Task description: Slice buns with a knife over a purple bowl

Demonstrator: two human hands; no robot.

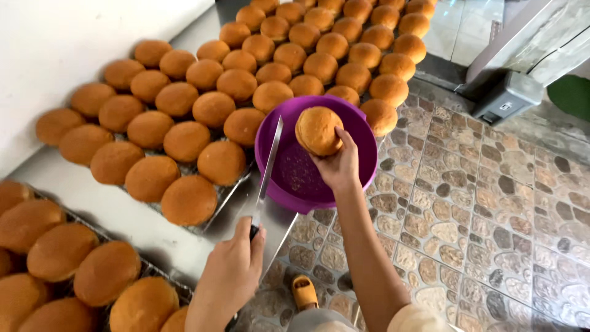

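Head view: right hand [337, 167] grips a bun [318, 130] over the purple bowl [362, 132]; left hand [230, 273] clenches a knife [268, 166].
Blade points to 12 o'clock, near the holding fingers; a slip risks a cut.

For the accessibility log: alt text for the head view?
The right hand holds a round bun over a purple bowl while the left hand holds a long knife; racks of buns fill the steel table.

Rows of round brown buns [184, 110] fill a wire rack [224, 195] on the steel tabletop [123, 215]. A second batch of buns [61, 258] lies nearer than that rack. Right of the tabletop spreads a pebble-patterned floor [491, 203], an orange sandal [305, 292] on it.
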